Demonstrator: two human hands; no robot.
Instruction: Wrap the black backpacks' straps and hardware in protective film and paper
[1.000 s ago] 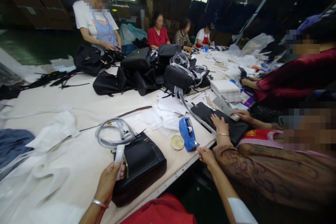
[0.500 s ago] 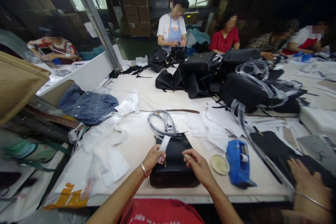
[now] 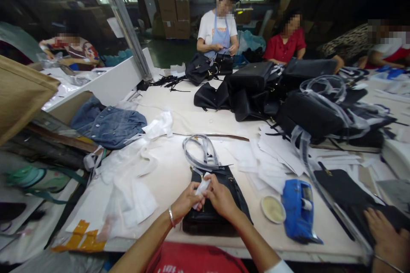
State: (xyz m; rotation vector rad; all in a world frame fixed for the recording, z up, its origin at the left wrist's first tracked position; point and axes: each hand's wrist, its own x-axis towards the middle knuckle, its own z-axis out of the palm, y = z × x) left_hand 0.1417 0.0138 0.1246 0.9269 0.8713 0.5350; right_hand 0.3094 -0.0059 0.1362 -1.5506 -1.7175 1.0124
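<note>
A black handbag (image 3: 209,225) lies on the table right in front of me, its long strap wrapped in clear plastic (image 3: 192,153) and coiled above its top edge. Over the bag, my left hand (image 3: 184,204) pinches a small white strip (image 3: 203,185) that looks like paper or thin foam. My right hand (image 3: 222,199) is at the same strip, its fingers closed on the strip's right side and meeting the left fingertips. Both hands hide part of the bag's front and its gold-coloured zip pull.
To the right are a round dish (image 3: 273,210), a blue tape dispenser (image 3: 297,211) and white sheets (image 3: 272,158). A co-worker's hand (image 3: 384,230) rests on a black piece at far right. Black bags (image 3: 253,89) pile up behind; a denim garment (image 3: 109,121) lies left.
My right hand has moved left from the bag's right side to the white strip, and its fingers have closed there. My left hand still holds the strip. The view has shifted slightly.
</note>
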